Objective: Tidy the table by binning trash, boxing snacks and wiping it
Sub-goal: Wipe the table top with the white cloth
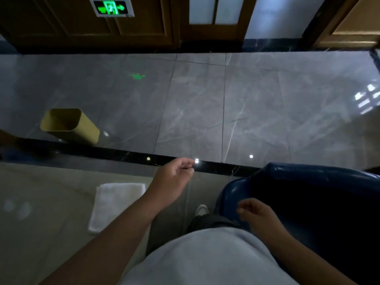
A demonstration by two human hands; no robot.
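From my feed, the left hand (174, 179) hung in the air with its fingers loosely curled inward, thumb and fingertips close together near the dark table edge, and I saw nothing pinched between them; the right hand (257, 214) floated lower, fingers half bent and slack, likewise gripping nothing that I could make out. The left forearm reached diagonally up from the lower left, passing over the near corner of a folded white cloth (115, 204), which lay flat on the pale table (41, 202) just beside that arm and untouched by either hand. The table's far side ended in a dark glossy strip that caught small points of light. The right hand hovered in front of a blue padded chair (308, 182), whose curved back filled the right side of my view and stood close against the person's leg. Between the hands I could see a white shoe (201, 209) and dark trousers, with a light grey shirt (205, 258) below. Beyond the table, a yellow bin (70, 126) stood on the grey marbled floor (226, 110), well apart from both hands, looking tilted in the wide lens. At the far wall were brown wooden doors and a lit green exit sign (112, 7), its glow mirrored faintly on the tiles.
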